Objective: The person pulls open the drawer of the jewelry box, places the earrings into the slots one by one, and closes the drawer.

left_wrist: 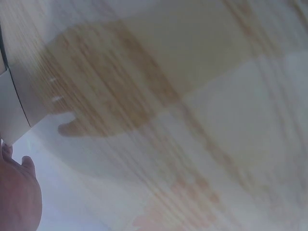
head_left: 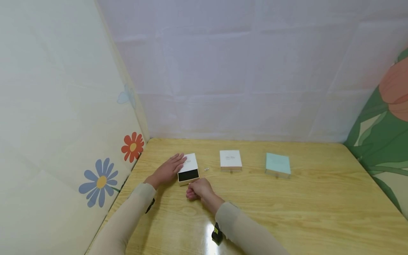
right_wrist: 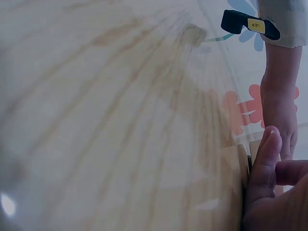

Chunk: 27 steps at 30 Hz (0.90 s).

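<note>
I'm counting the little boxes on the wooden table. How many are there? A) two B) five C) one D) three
D: three show in the head view, the half-open white box with a black tray under the left hand, a closed white square box, and a pale turquoise box.

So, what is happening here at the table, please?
A person sits at a wooden table with three small boxes in a row. The left hand lies flat, fingers straight, on the white lid of the left box, whose dark drawer shows at the near side. The right hand is curled at that near edge, touching the drawer. A tiny object lies beside it. The white box and the teal box stand untouched to the right.
</note>
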Motion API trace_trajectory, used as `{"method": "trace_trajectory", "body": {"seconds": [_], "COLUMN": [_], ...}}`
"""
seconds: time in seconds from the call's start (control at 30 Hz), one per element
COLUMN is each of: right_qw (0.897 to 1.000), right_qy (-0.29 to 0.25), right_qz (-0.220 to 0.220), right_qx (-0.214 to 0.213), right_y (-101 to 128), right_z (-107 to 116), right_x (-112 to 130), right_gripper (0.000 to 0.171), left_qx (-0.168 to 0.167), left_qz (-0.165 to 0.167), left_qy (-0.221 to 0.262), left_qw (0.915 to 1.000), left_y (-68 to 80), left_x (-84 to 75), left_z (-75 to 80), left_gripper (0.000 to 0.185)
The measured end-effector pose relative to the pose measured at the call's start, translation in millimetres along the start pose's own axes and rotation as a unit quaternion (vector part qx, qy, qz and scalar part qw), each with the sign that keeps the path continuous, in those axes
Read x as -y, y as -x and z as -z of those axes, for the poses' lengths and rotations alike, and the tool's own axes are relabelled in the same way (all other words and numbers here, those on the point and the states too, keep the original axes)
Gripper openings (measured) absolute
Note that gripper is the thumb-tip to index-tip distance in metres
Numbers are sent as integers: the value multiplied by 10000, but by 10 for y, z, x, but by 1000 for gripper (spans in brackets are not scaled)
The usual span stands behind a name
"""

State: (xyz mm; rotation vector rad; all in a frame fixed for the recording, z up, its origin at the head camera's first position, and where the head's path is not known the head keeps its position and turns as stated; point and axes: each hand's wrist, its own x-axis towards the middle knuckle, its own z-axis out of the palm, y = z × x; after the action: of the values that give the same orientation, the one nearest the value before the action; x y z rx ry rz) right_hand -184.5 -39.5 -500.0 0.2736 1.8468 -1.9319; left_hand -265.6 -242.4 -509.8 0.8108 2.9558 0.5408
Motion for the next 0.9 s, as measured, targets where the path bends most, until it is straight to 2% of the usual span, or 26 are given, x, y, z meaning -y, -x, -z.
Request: {"method": "trace_trajectory", "body": {"seconds": [0.3, 0.9], "right_qw": [10000, 9999], "right_qy": [49, 120], "right_qz": [55, 49], "right_qx": [-27, 73], "right_y": [46, 156], "right_z": [-7, 12], "right_x": [-25, -27], "right_gripper": [16, 14], "left_qx": [-19, 41], "left_qz": [-79, 28], "left_qy": [42, 109], "left_qw": [10000, 9999], "left_y": [12, 22], "left_x": [-13, -36], "left_z": [15, 30], "left_gripper": [50, 51]}}
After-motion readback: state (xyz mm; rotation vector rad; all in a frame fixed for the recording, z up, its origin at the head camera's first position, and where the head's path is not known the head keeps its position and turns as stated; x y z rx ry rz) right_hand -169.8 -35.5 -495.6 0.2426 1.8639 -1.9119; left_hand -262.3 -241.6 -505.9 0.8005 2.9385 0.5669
